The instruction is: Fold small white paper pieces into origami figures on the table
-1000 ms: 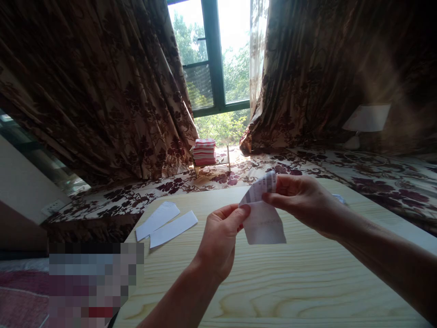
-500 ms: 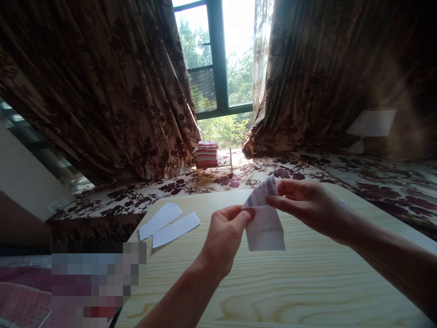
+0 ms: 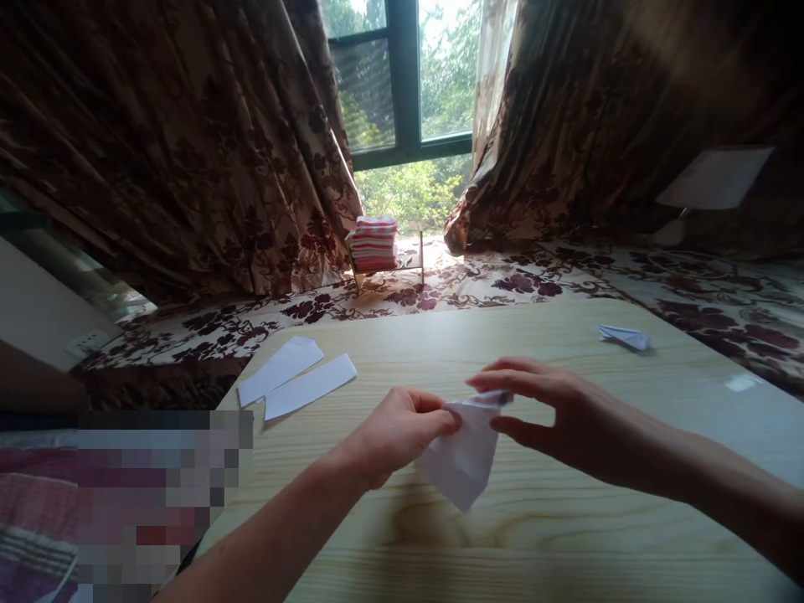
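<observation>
Table (image 3: pixel 533 536) spans beneath; above it the right hand (image 3: pixel 578 427) has its fingers parted around a corner of the paper sheet (image 3: pixel 461 461), contact unclear, while the left hand (image 3: pixel 395 435) pinches that sheet. Folding looks partway there; white strips (image 3: pixel 311 387) at left lie flat, and one small folded piece (image 3: pixel 628 337), far right, seems done.

The small, thin white paper sheet (image 3: pixel 461 461) is folded along its upper edge, and the folded part (a little blurred) shows darker marks at its right end. Below this fold, the sheet hangs down slantwise, narrowing to a blunt corner. It is above the pale wood-grained table (image 3: pixel 565 536), its upper left part pinched in the left hand (image 3: pixel 402 431), its upper right end between the parted thumb and fingers of the right hand (image 3: pixel 553 414).
</observation>
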The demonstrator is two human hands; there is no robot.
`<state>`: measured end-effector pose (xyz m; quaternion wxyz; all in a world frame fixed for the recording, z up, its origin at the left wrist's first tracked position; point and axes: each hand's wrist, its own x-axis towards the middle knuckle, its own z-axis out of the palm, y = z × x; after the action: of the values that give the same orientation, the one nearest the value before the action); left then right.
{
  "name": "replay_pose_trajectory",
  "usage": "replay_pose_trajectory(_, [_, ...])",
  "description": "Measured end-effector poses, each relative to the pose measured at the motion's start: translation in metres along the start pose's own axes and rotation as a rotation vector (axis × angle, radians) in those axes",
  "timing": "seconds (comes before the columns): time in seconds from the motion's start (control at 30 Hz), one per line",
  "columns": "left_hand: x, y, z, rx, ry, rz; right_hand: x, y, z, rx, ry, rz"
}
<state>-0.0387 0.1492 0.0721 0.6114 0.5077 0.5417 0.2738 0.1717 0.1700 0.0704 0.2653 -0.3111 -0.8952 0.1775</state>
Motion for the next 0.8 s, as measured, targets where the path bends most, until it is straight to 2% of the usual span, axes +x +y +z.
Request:
replay_pose_trajectory(0.07, [0.0, -0.005, -0.001, 0.18, -0.04, 0.001, 0.003, 0.008, 0.011, 0.085, -0.026, 0.074])
replay_pose_trajectory(0.1, [-0.001, -0.008, -0.002, 0.309, -0.002, 0.051, 0.003, 0.012, 0.017, 0.107, -0.039, 0.106])
replay_pose_trajectory(0.13, [-0.003, -0.012, -0.001, 0.45, 0.07, 0.142, 0.004, 0.016, 0.021, 0.114, -0.046, 0.132])
replay_pose_trajectory(0.2, [-0.007, -0.021, 0.001, 0.706, 0.319, 0.405, 0.003, 0.024, 0.029, 0.101, -0.055, 0.158])
replay_pose_trajectory(0.23, [-0.009, -0.025, 0.003, 0.799, 0.352, 0.524, 0.002, 0.027, 0.032, 0.087, -0.063, 0.164])
replay_pose_trajectory(0.3, [-0.009, -0.033, 0.006, 0.945, 0.303, 0.653, 0.002, 0.031, 0.038, 0.052, -0.083, 0.172])
replay_pose_trajectory(0.43, [-0.001, -0.043, 0.01, 1.133, 0.23, 0.664, 0.002, 0.035, 0.045, -0.024, -0.131, 0.162])
replay_pose_trajectory(0.6, [0.005, -0.049, 0.005, 1.187, 0.204, 0.657, 0.003, 0.035, 0.047, -0.069, -0.133, 0.103])
replay_pose_trajectory(0.8, [0.004, -0.053, 0.004, 1.208, 0.199, 0.657, 0.001, 0.03, 0.045, -0.202, -0.072, -0.095])
